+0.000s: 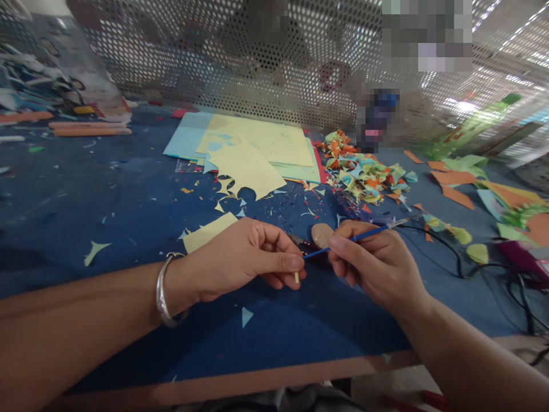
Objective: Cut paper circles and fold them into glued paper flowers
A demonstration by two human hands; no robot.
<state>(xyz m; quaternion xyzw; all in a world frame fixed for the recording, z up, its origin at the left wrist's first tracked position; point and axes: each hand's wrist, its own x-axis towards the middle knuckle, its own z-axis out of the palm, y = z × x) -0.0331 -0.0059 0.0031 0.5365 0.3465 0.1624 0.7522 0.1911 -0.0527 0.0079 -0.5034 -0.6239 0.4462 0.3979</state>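
Observation:
My right hand (373, 263) is closed around a thin blue paintbrush (369, 233), whose pale metal end points up to the right. The brush's other end reaches the fingertips of my left hand (266, 254). A narrow pale yellow strip of paper (296, 277) pokes out below the left thumb, pinched there; the rest of it is hidden by the fingers. Just behind the right fingers lies a rounded tan object (321, 234). A yellow paper piece (210, 232) rests on the blue tabletop (206, 337) behind my left wrist.
Stacked coloured sheets (266, 143) lie at the back, beneath a cut yellow sheet (246, 169). Right of them is a pile of small folded paper pieces (369, 171). A black cable (454, 252) and orange scraps (457, 177) lie right; orange pens (92, 131) left. A perforated metal panel (171, 63) stands behind.

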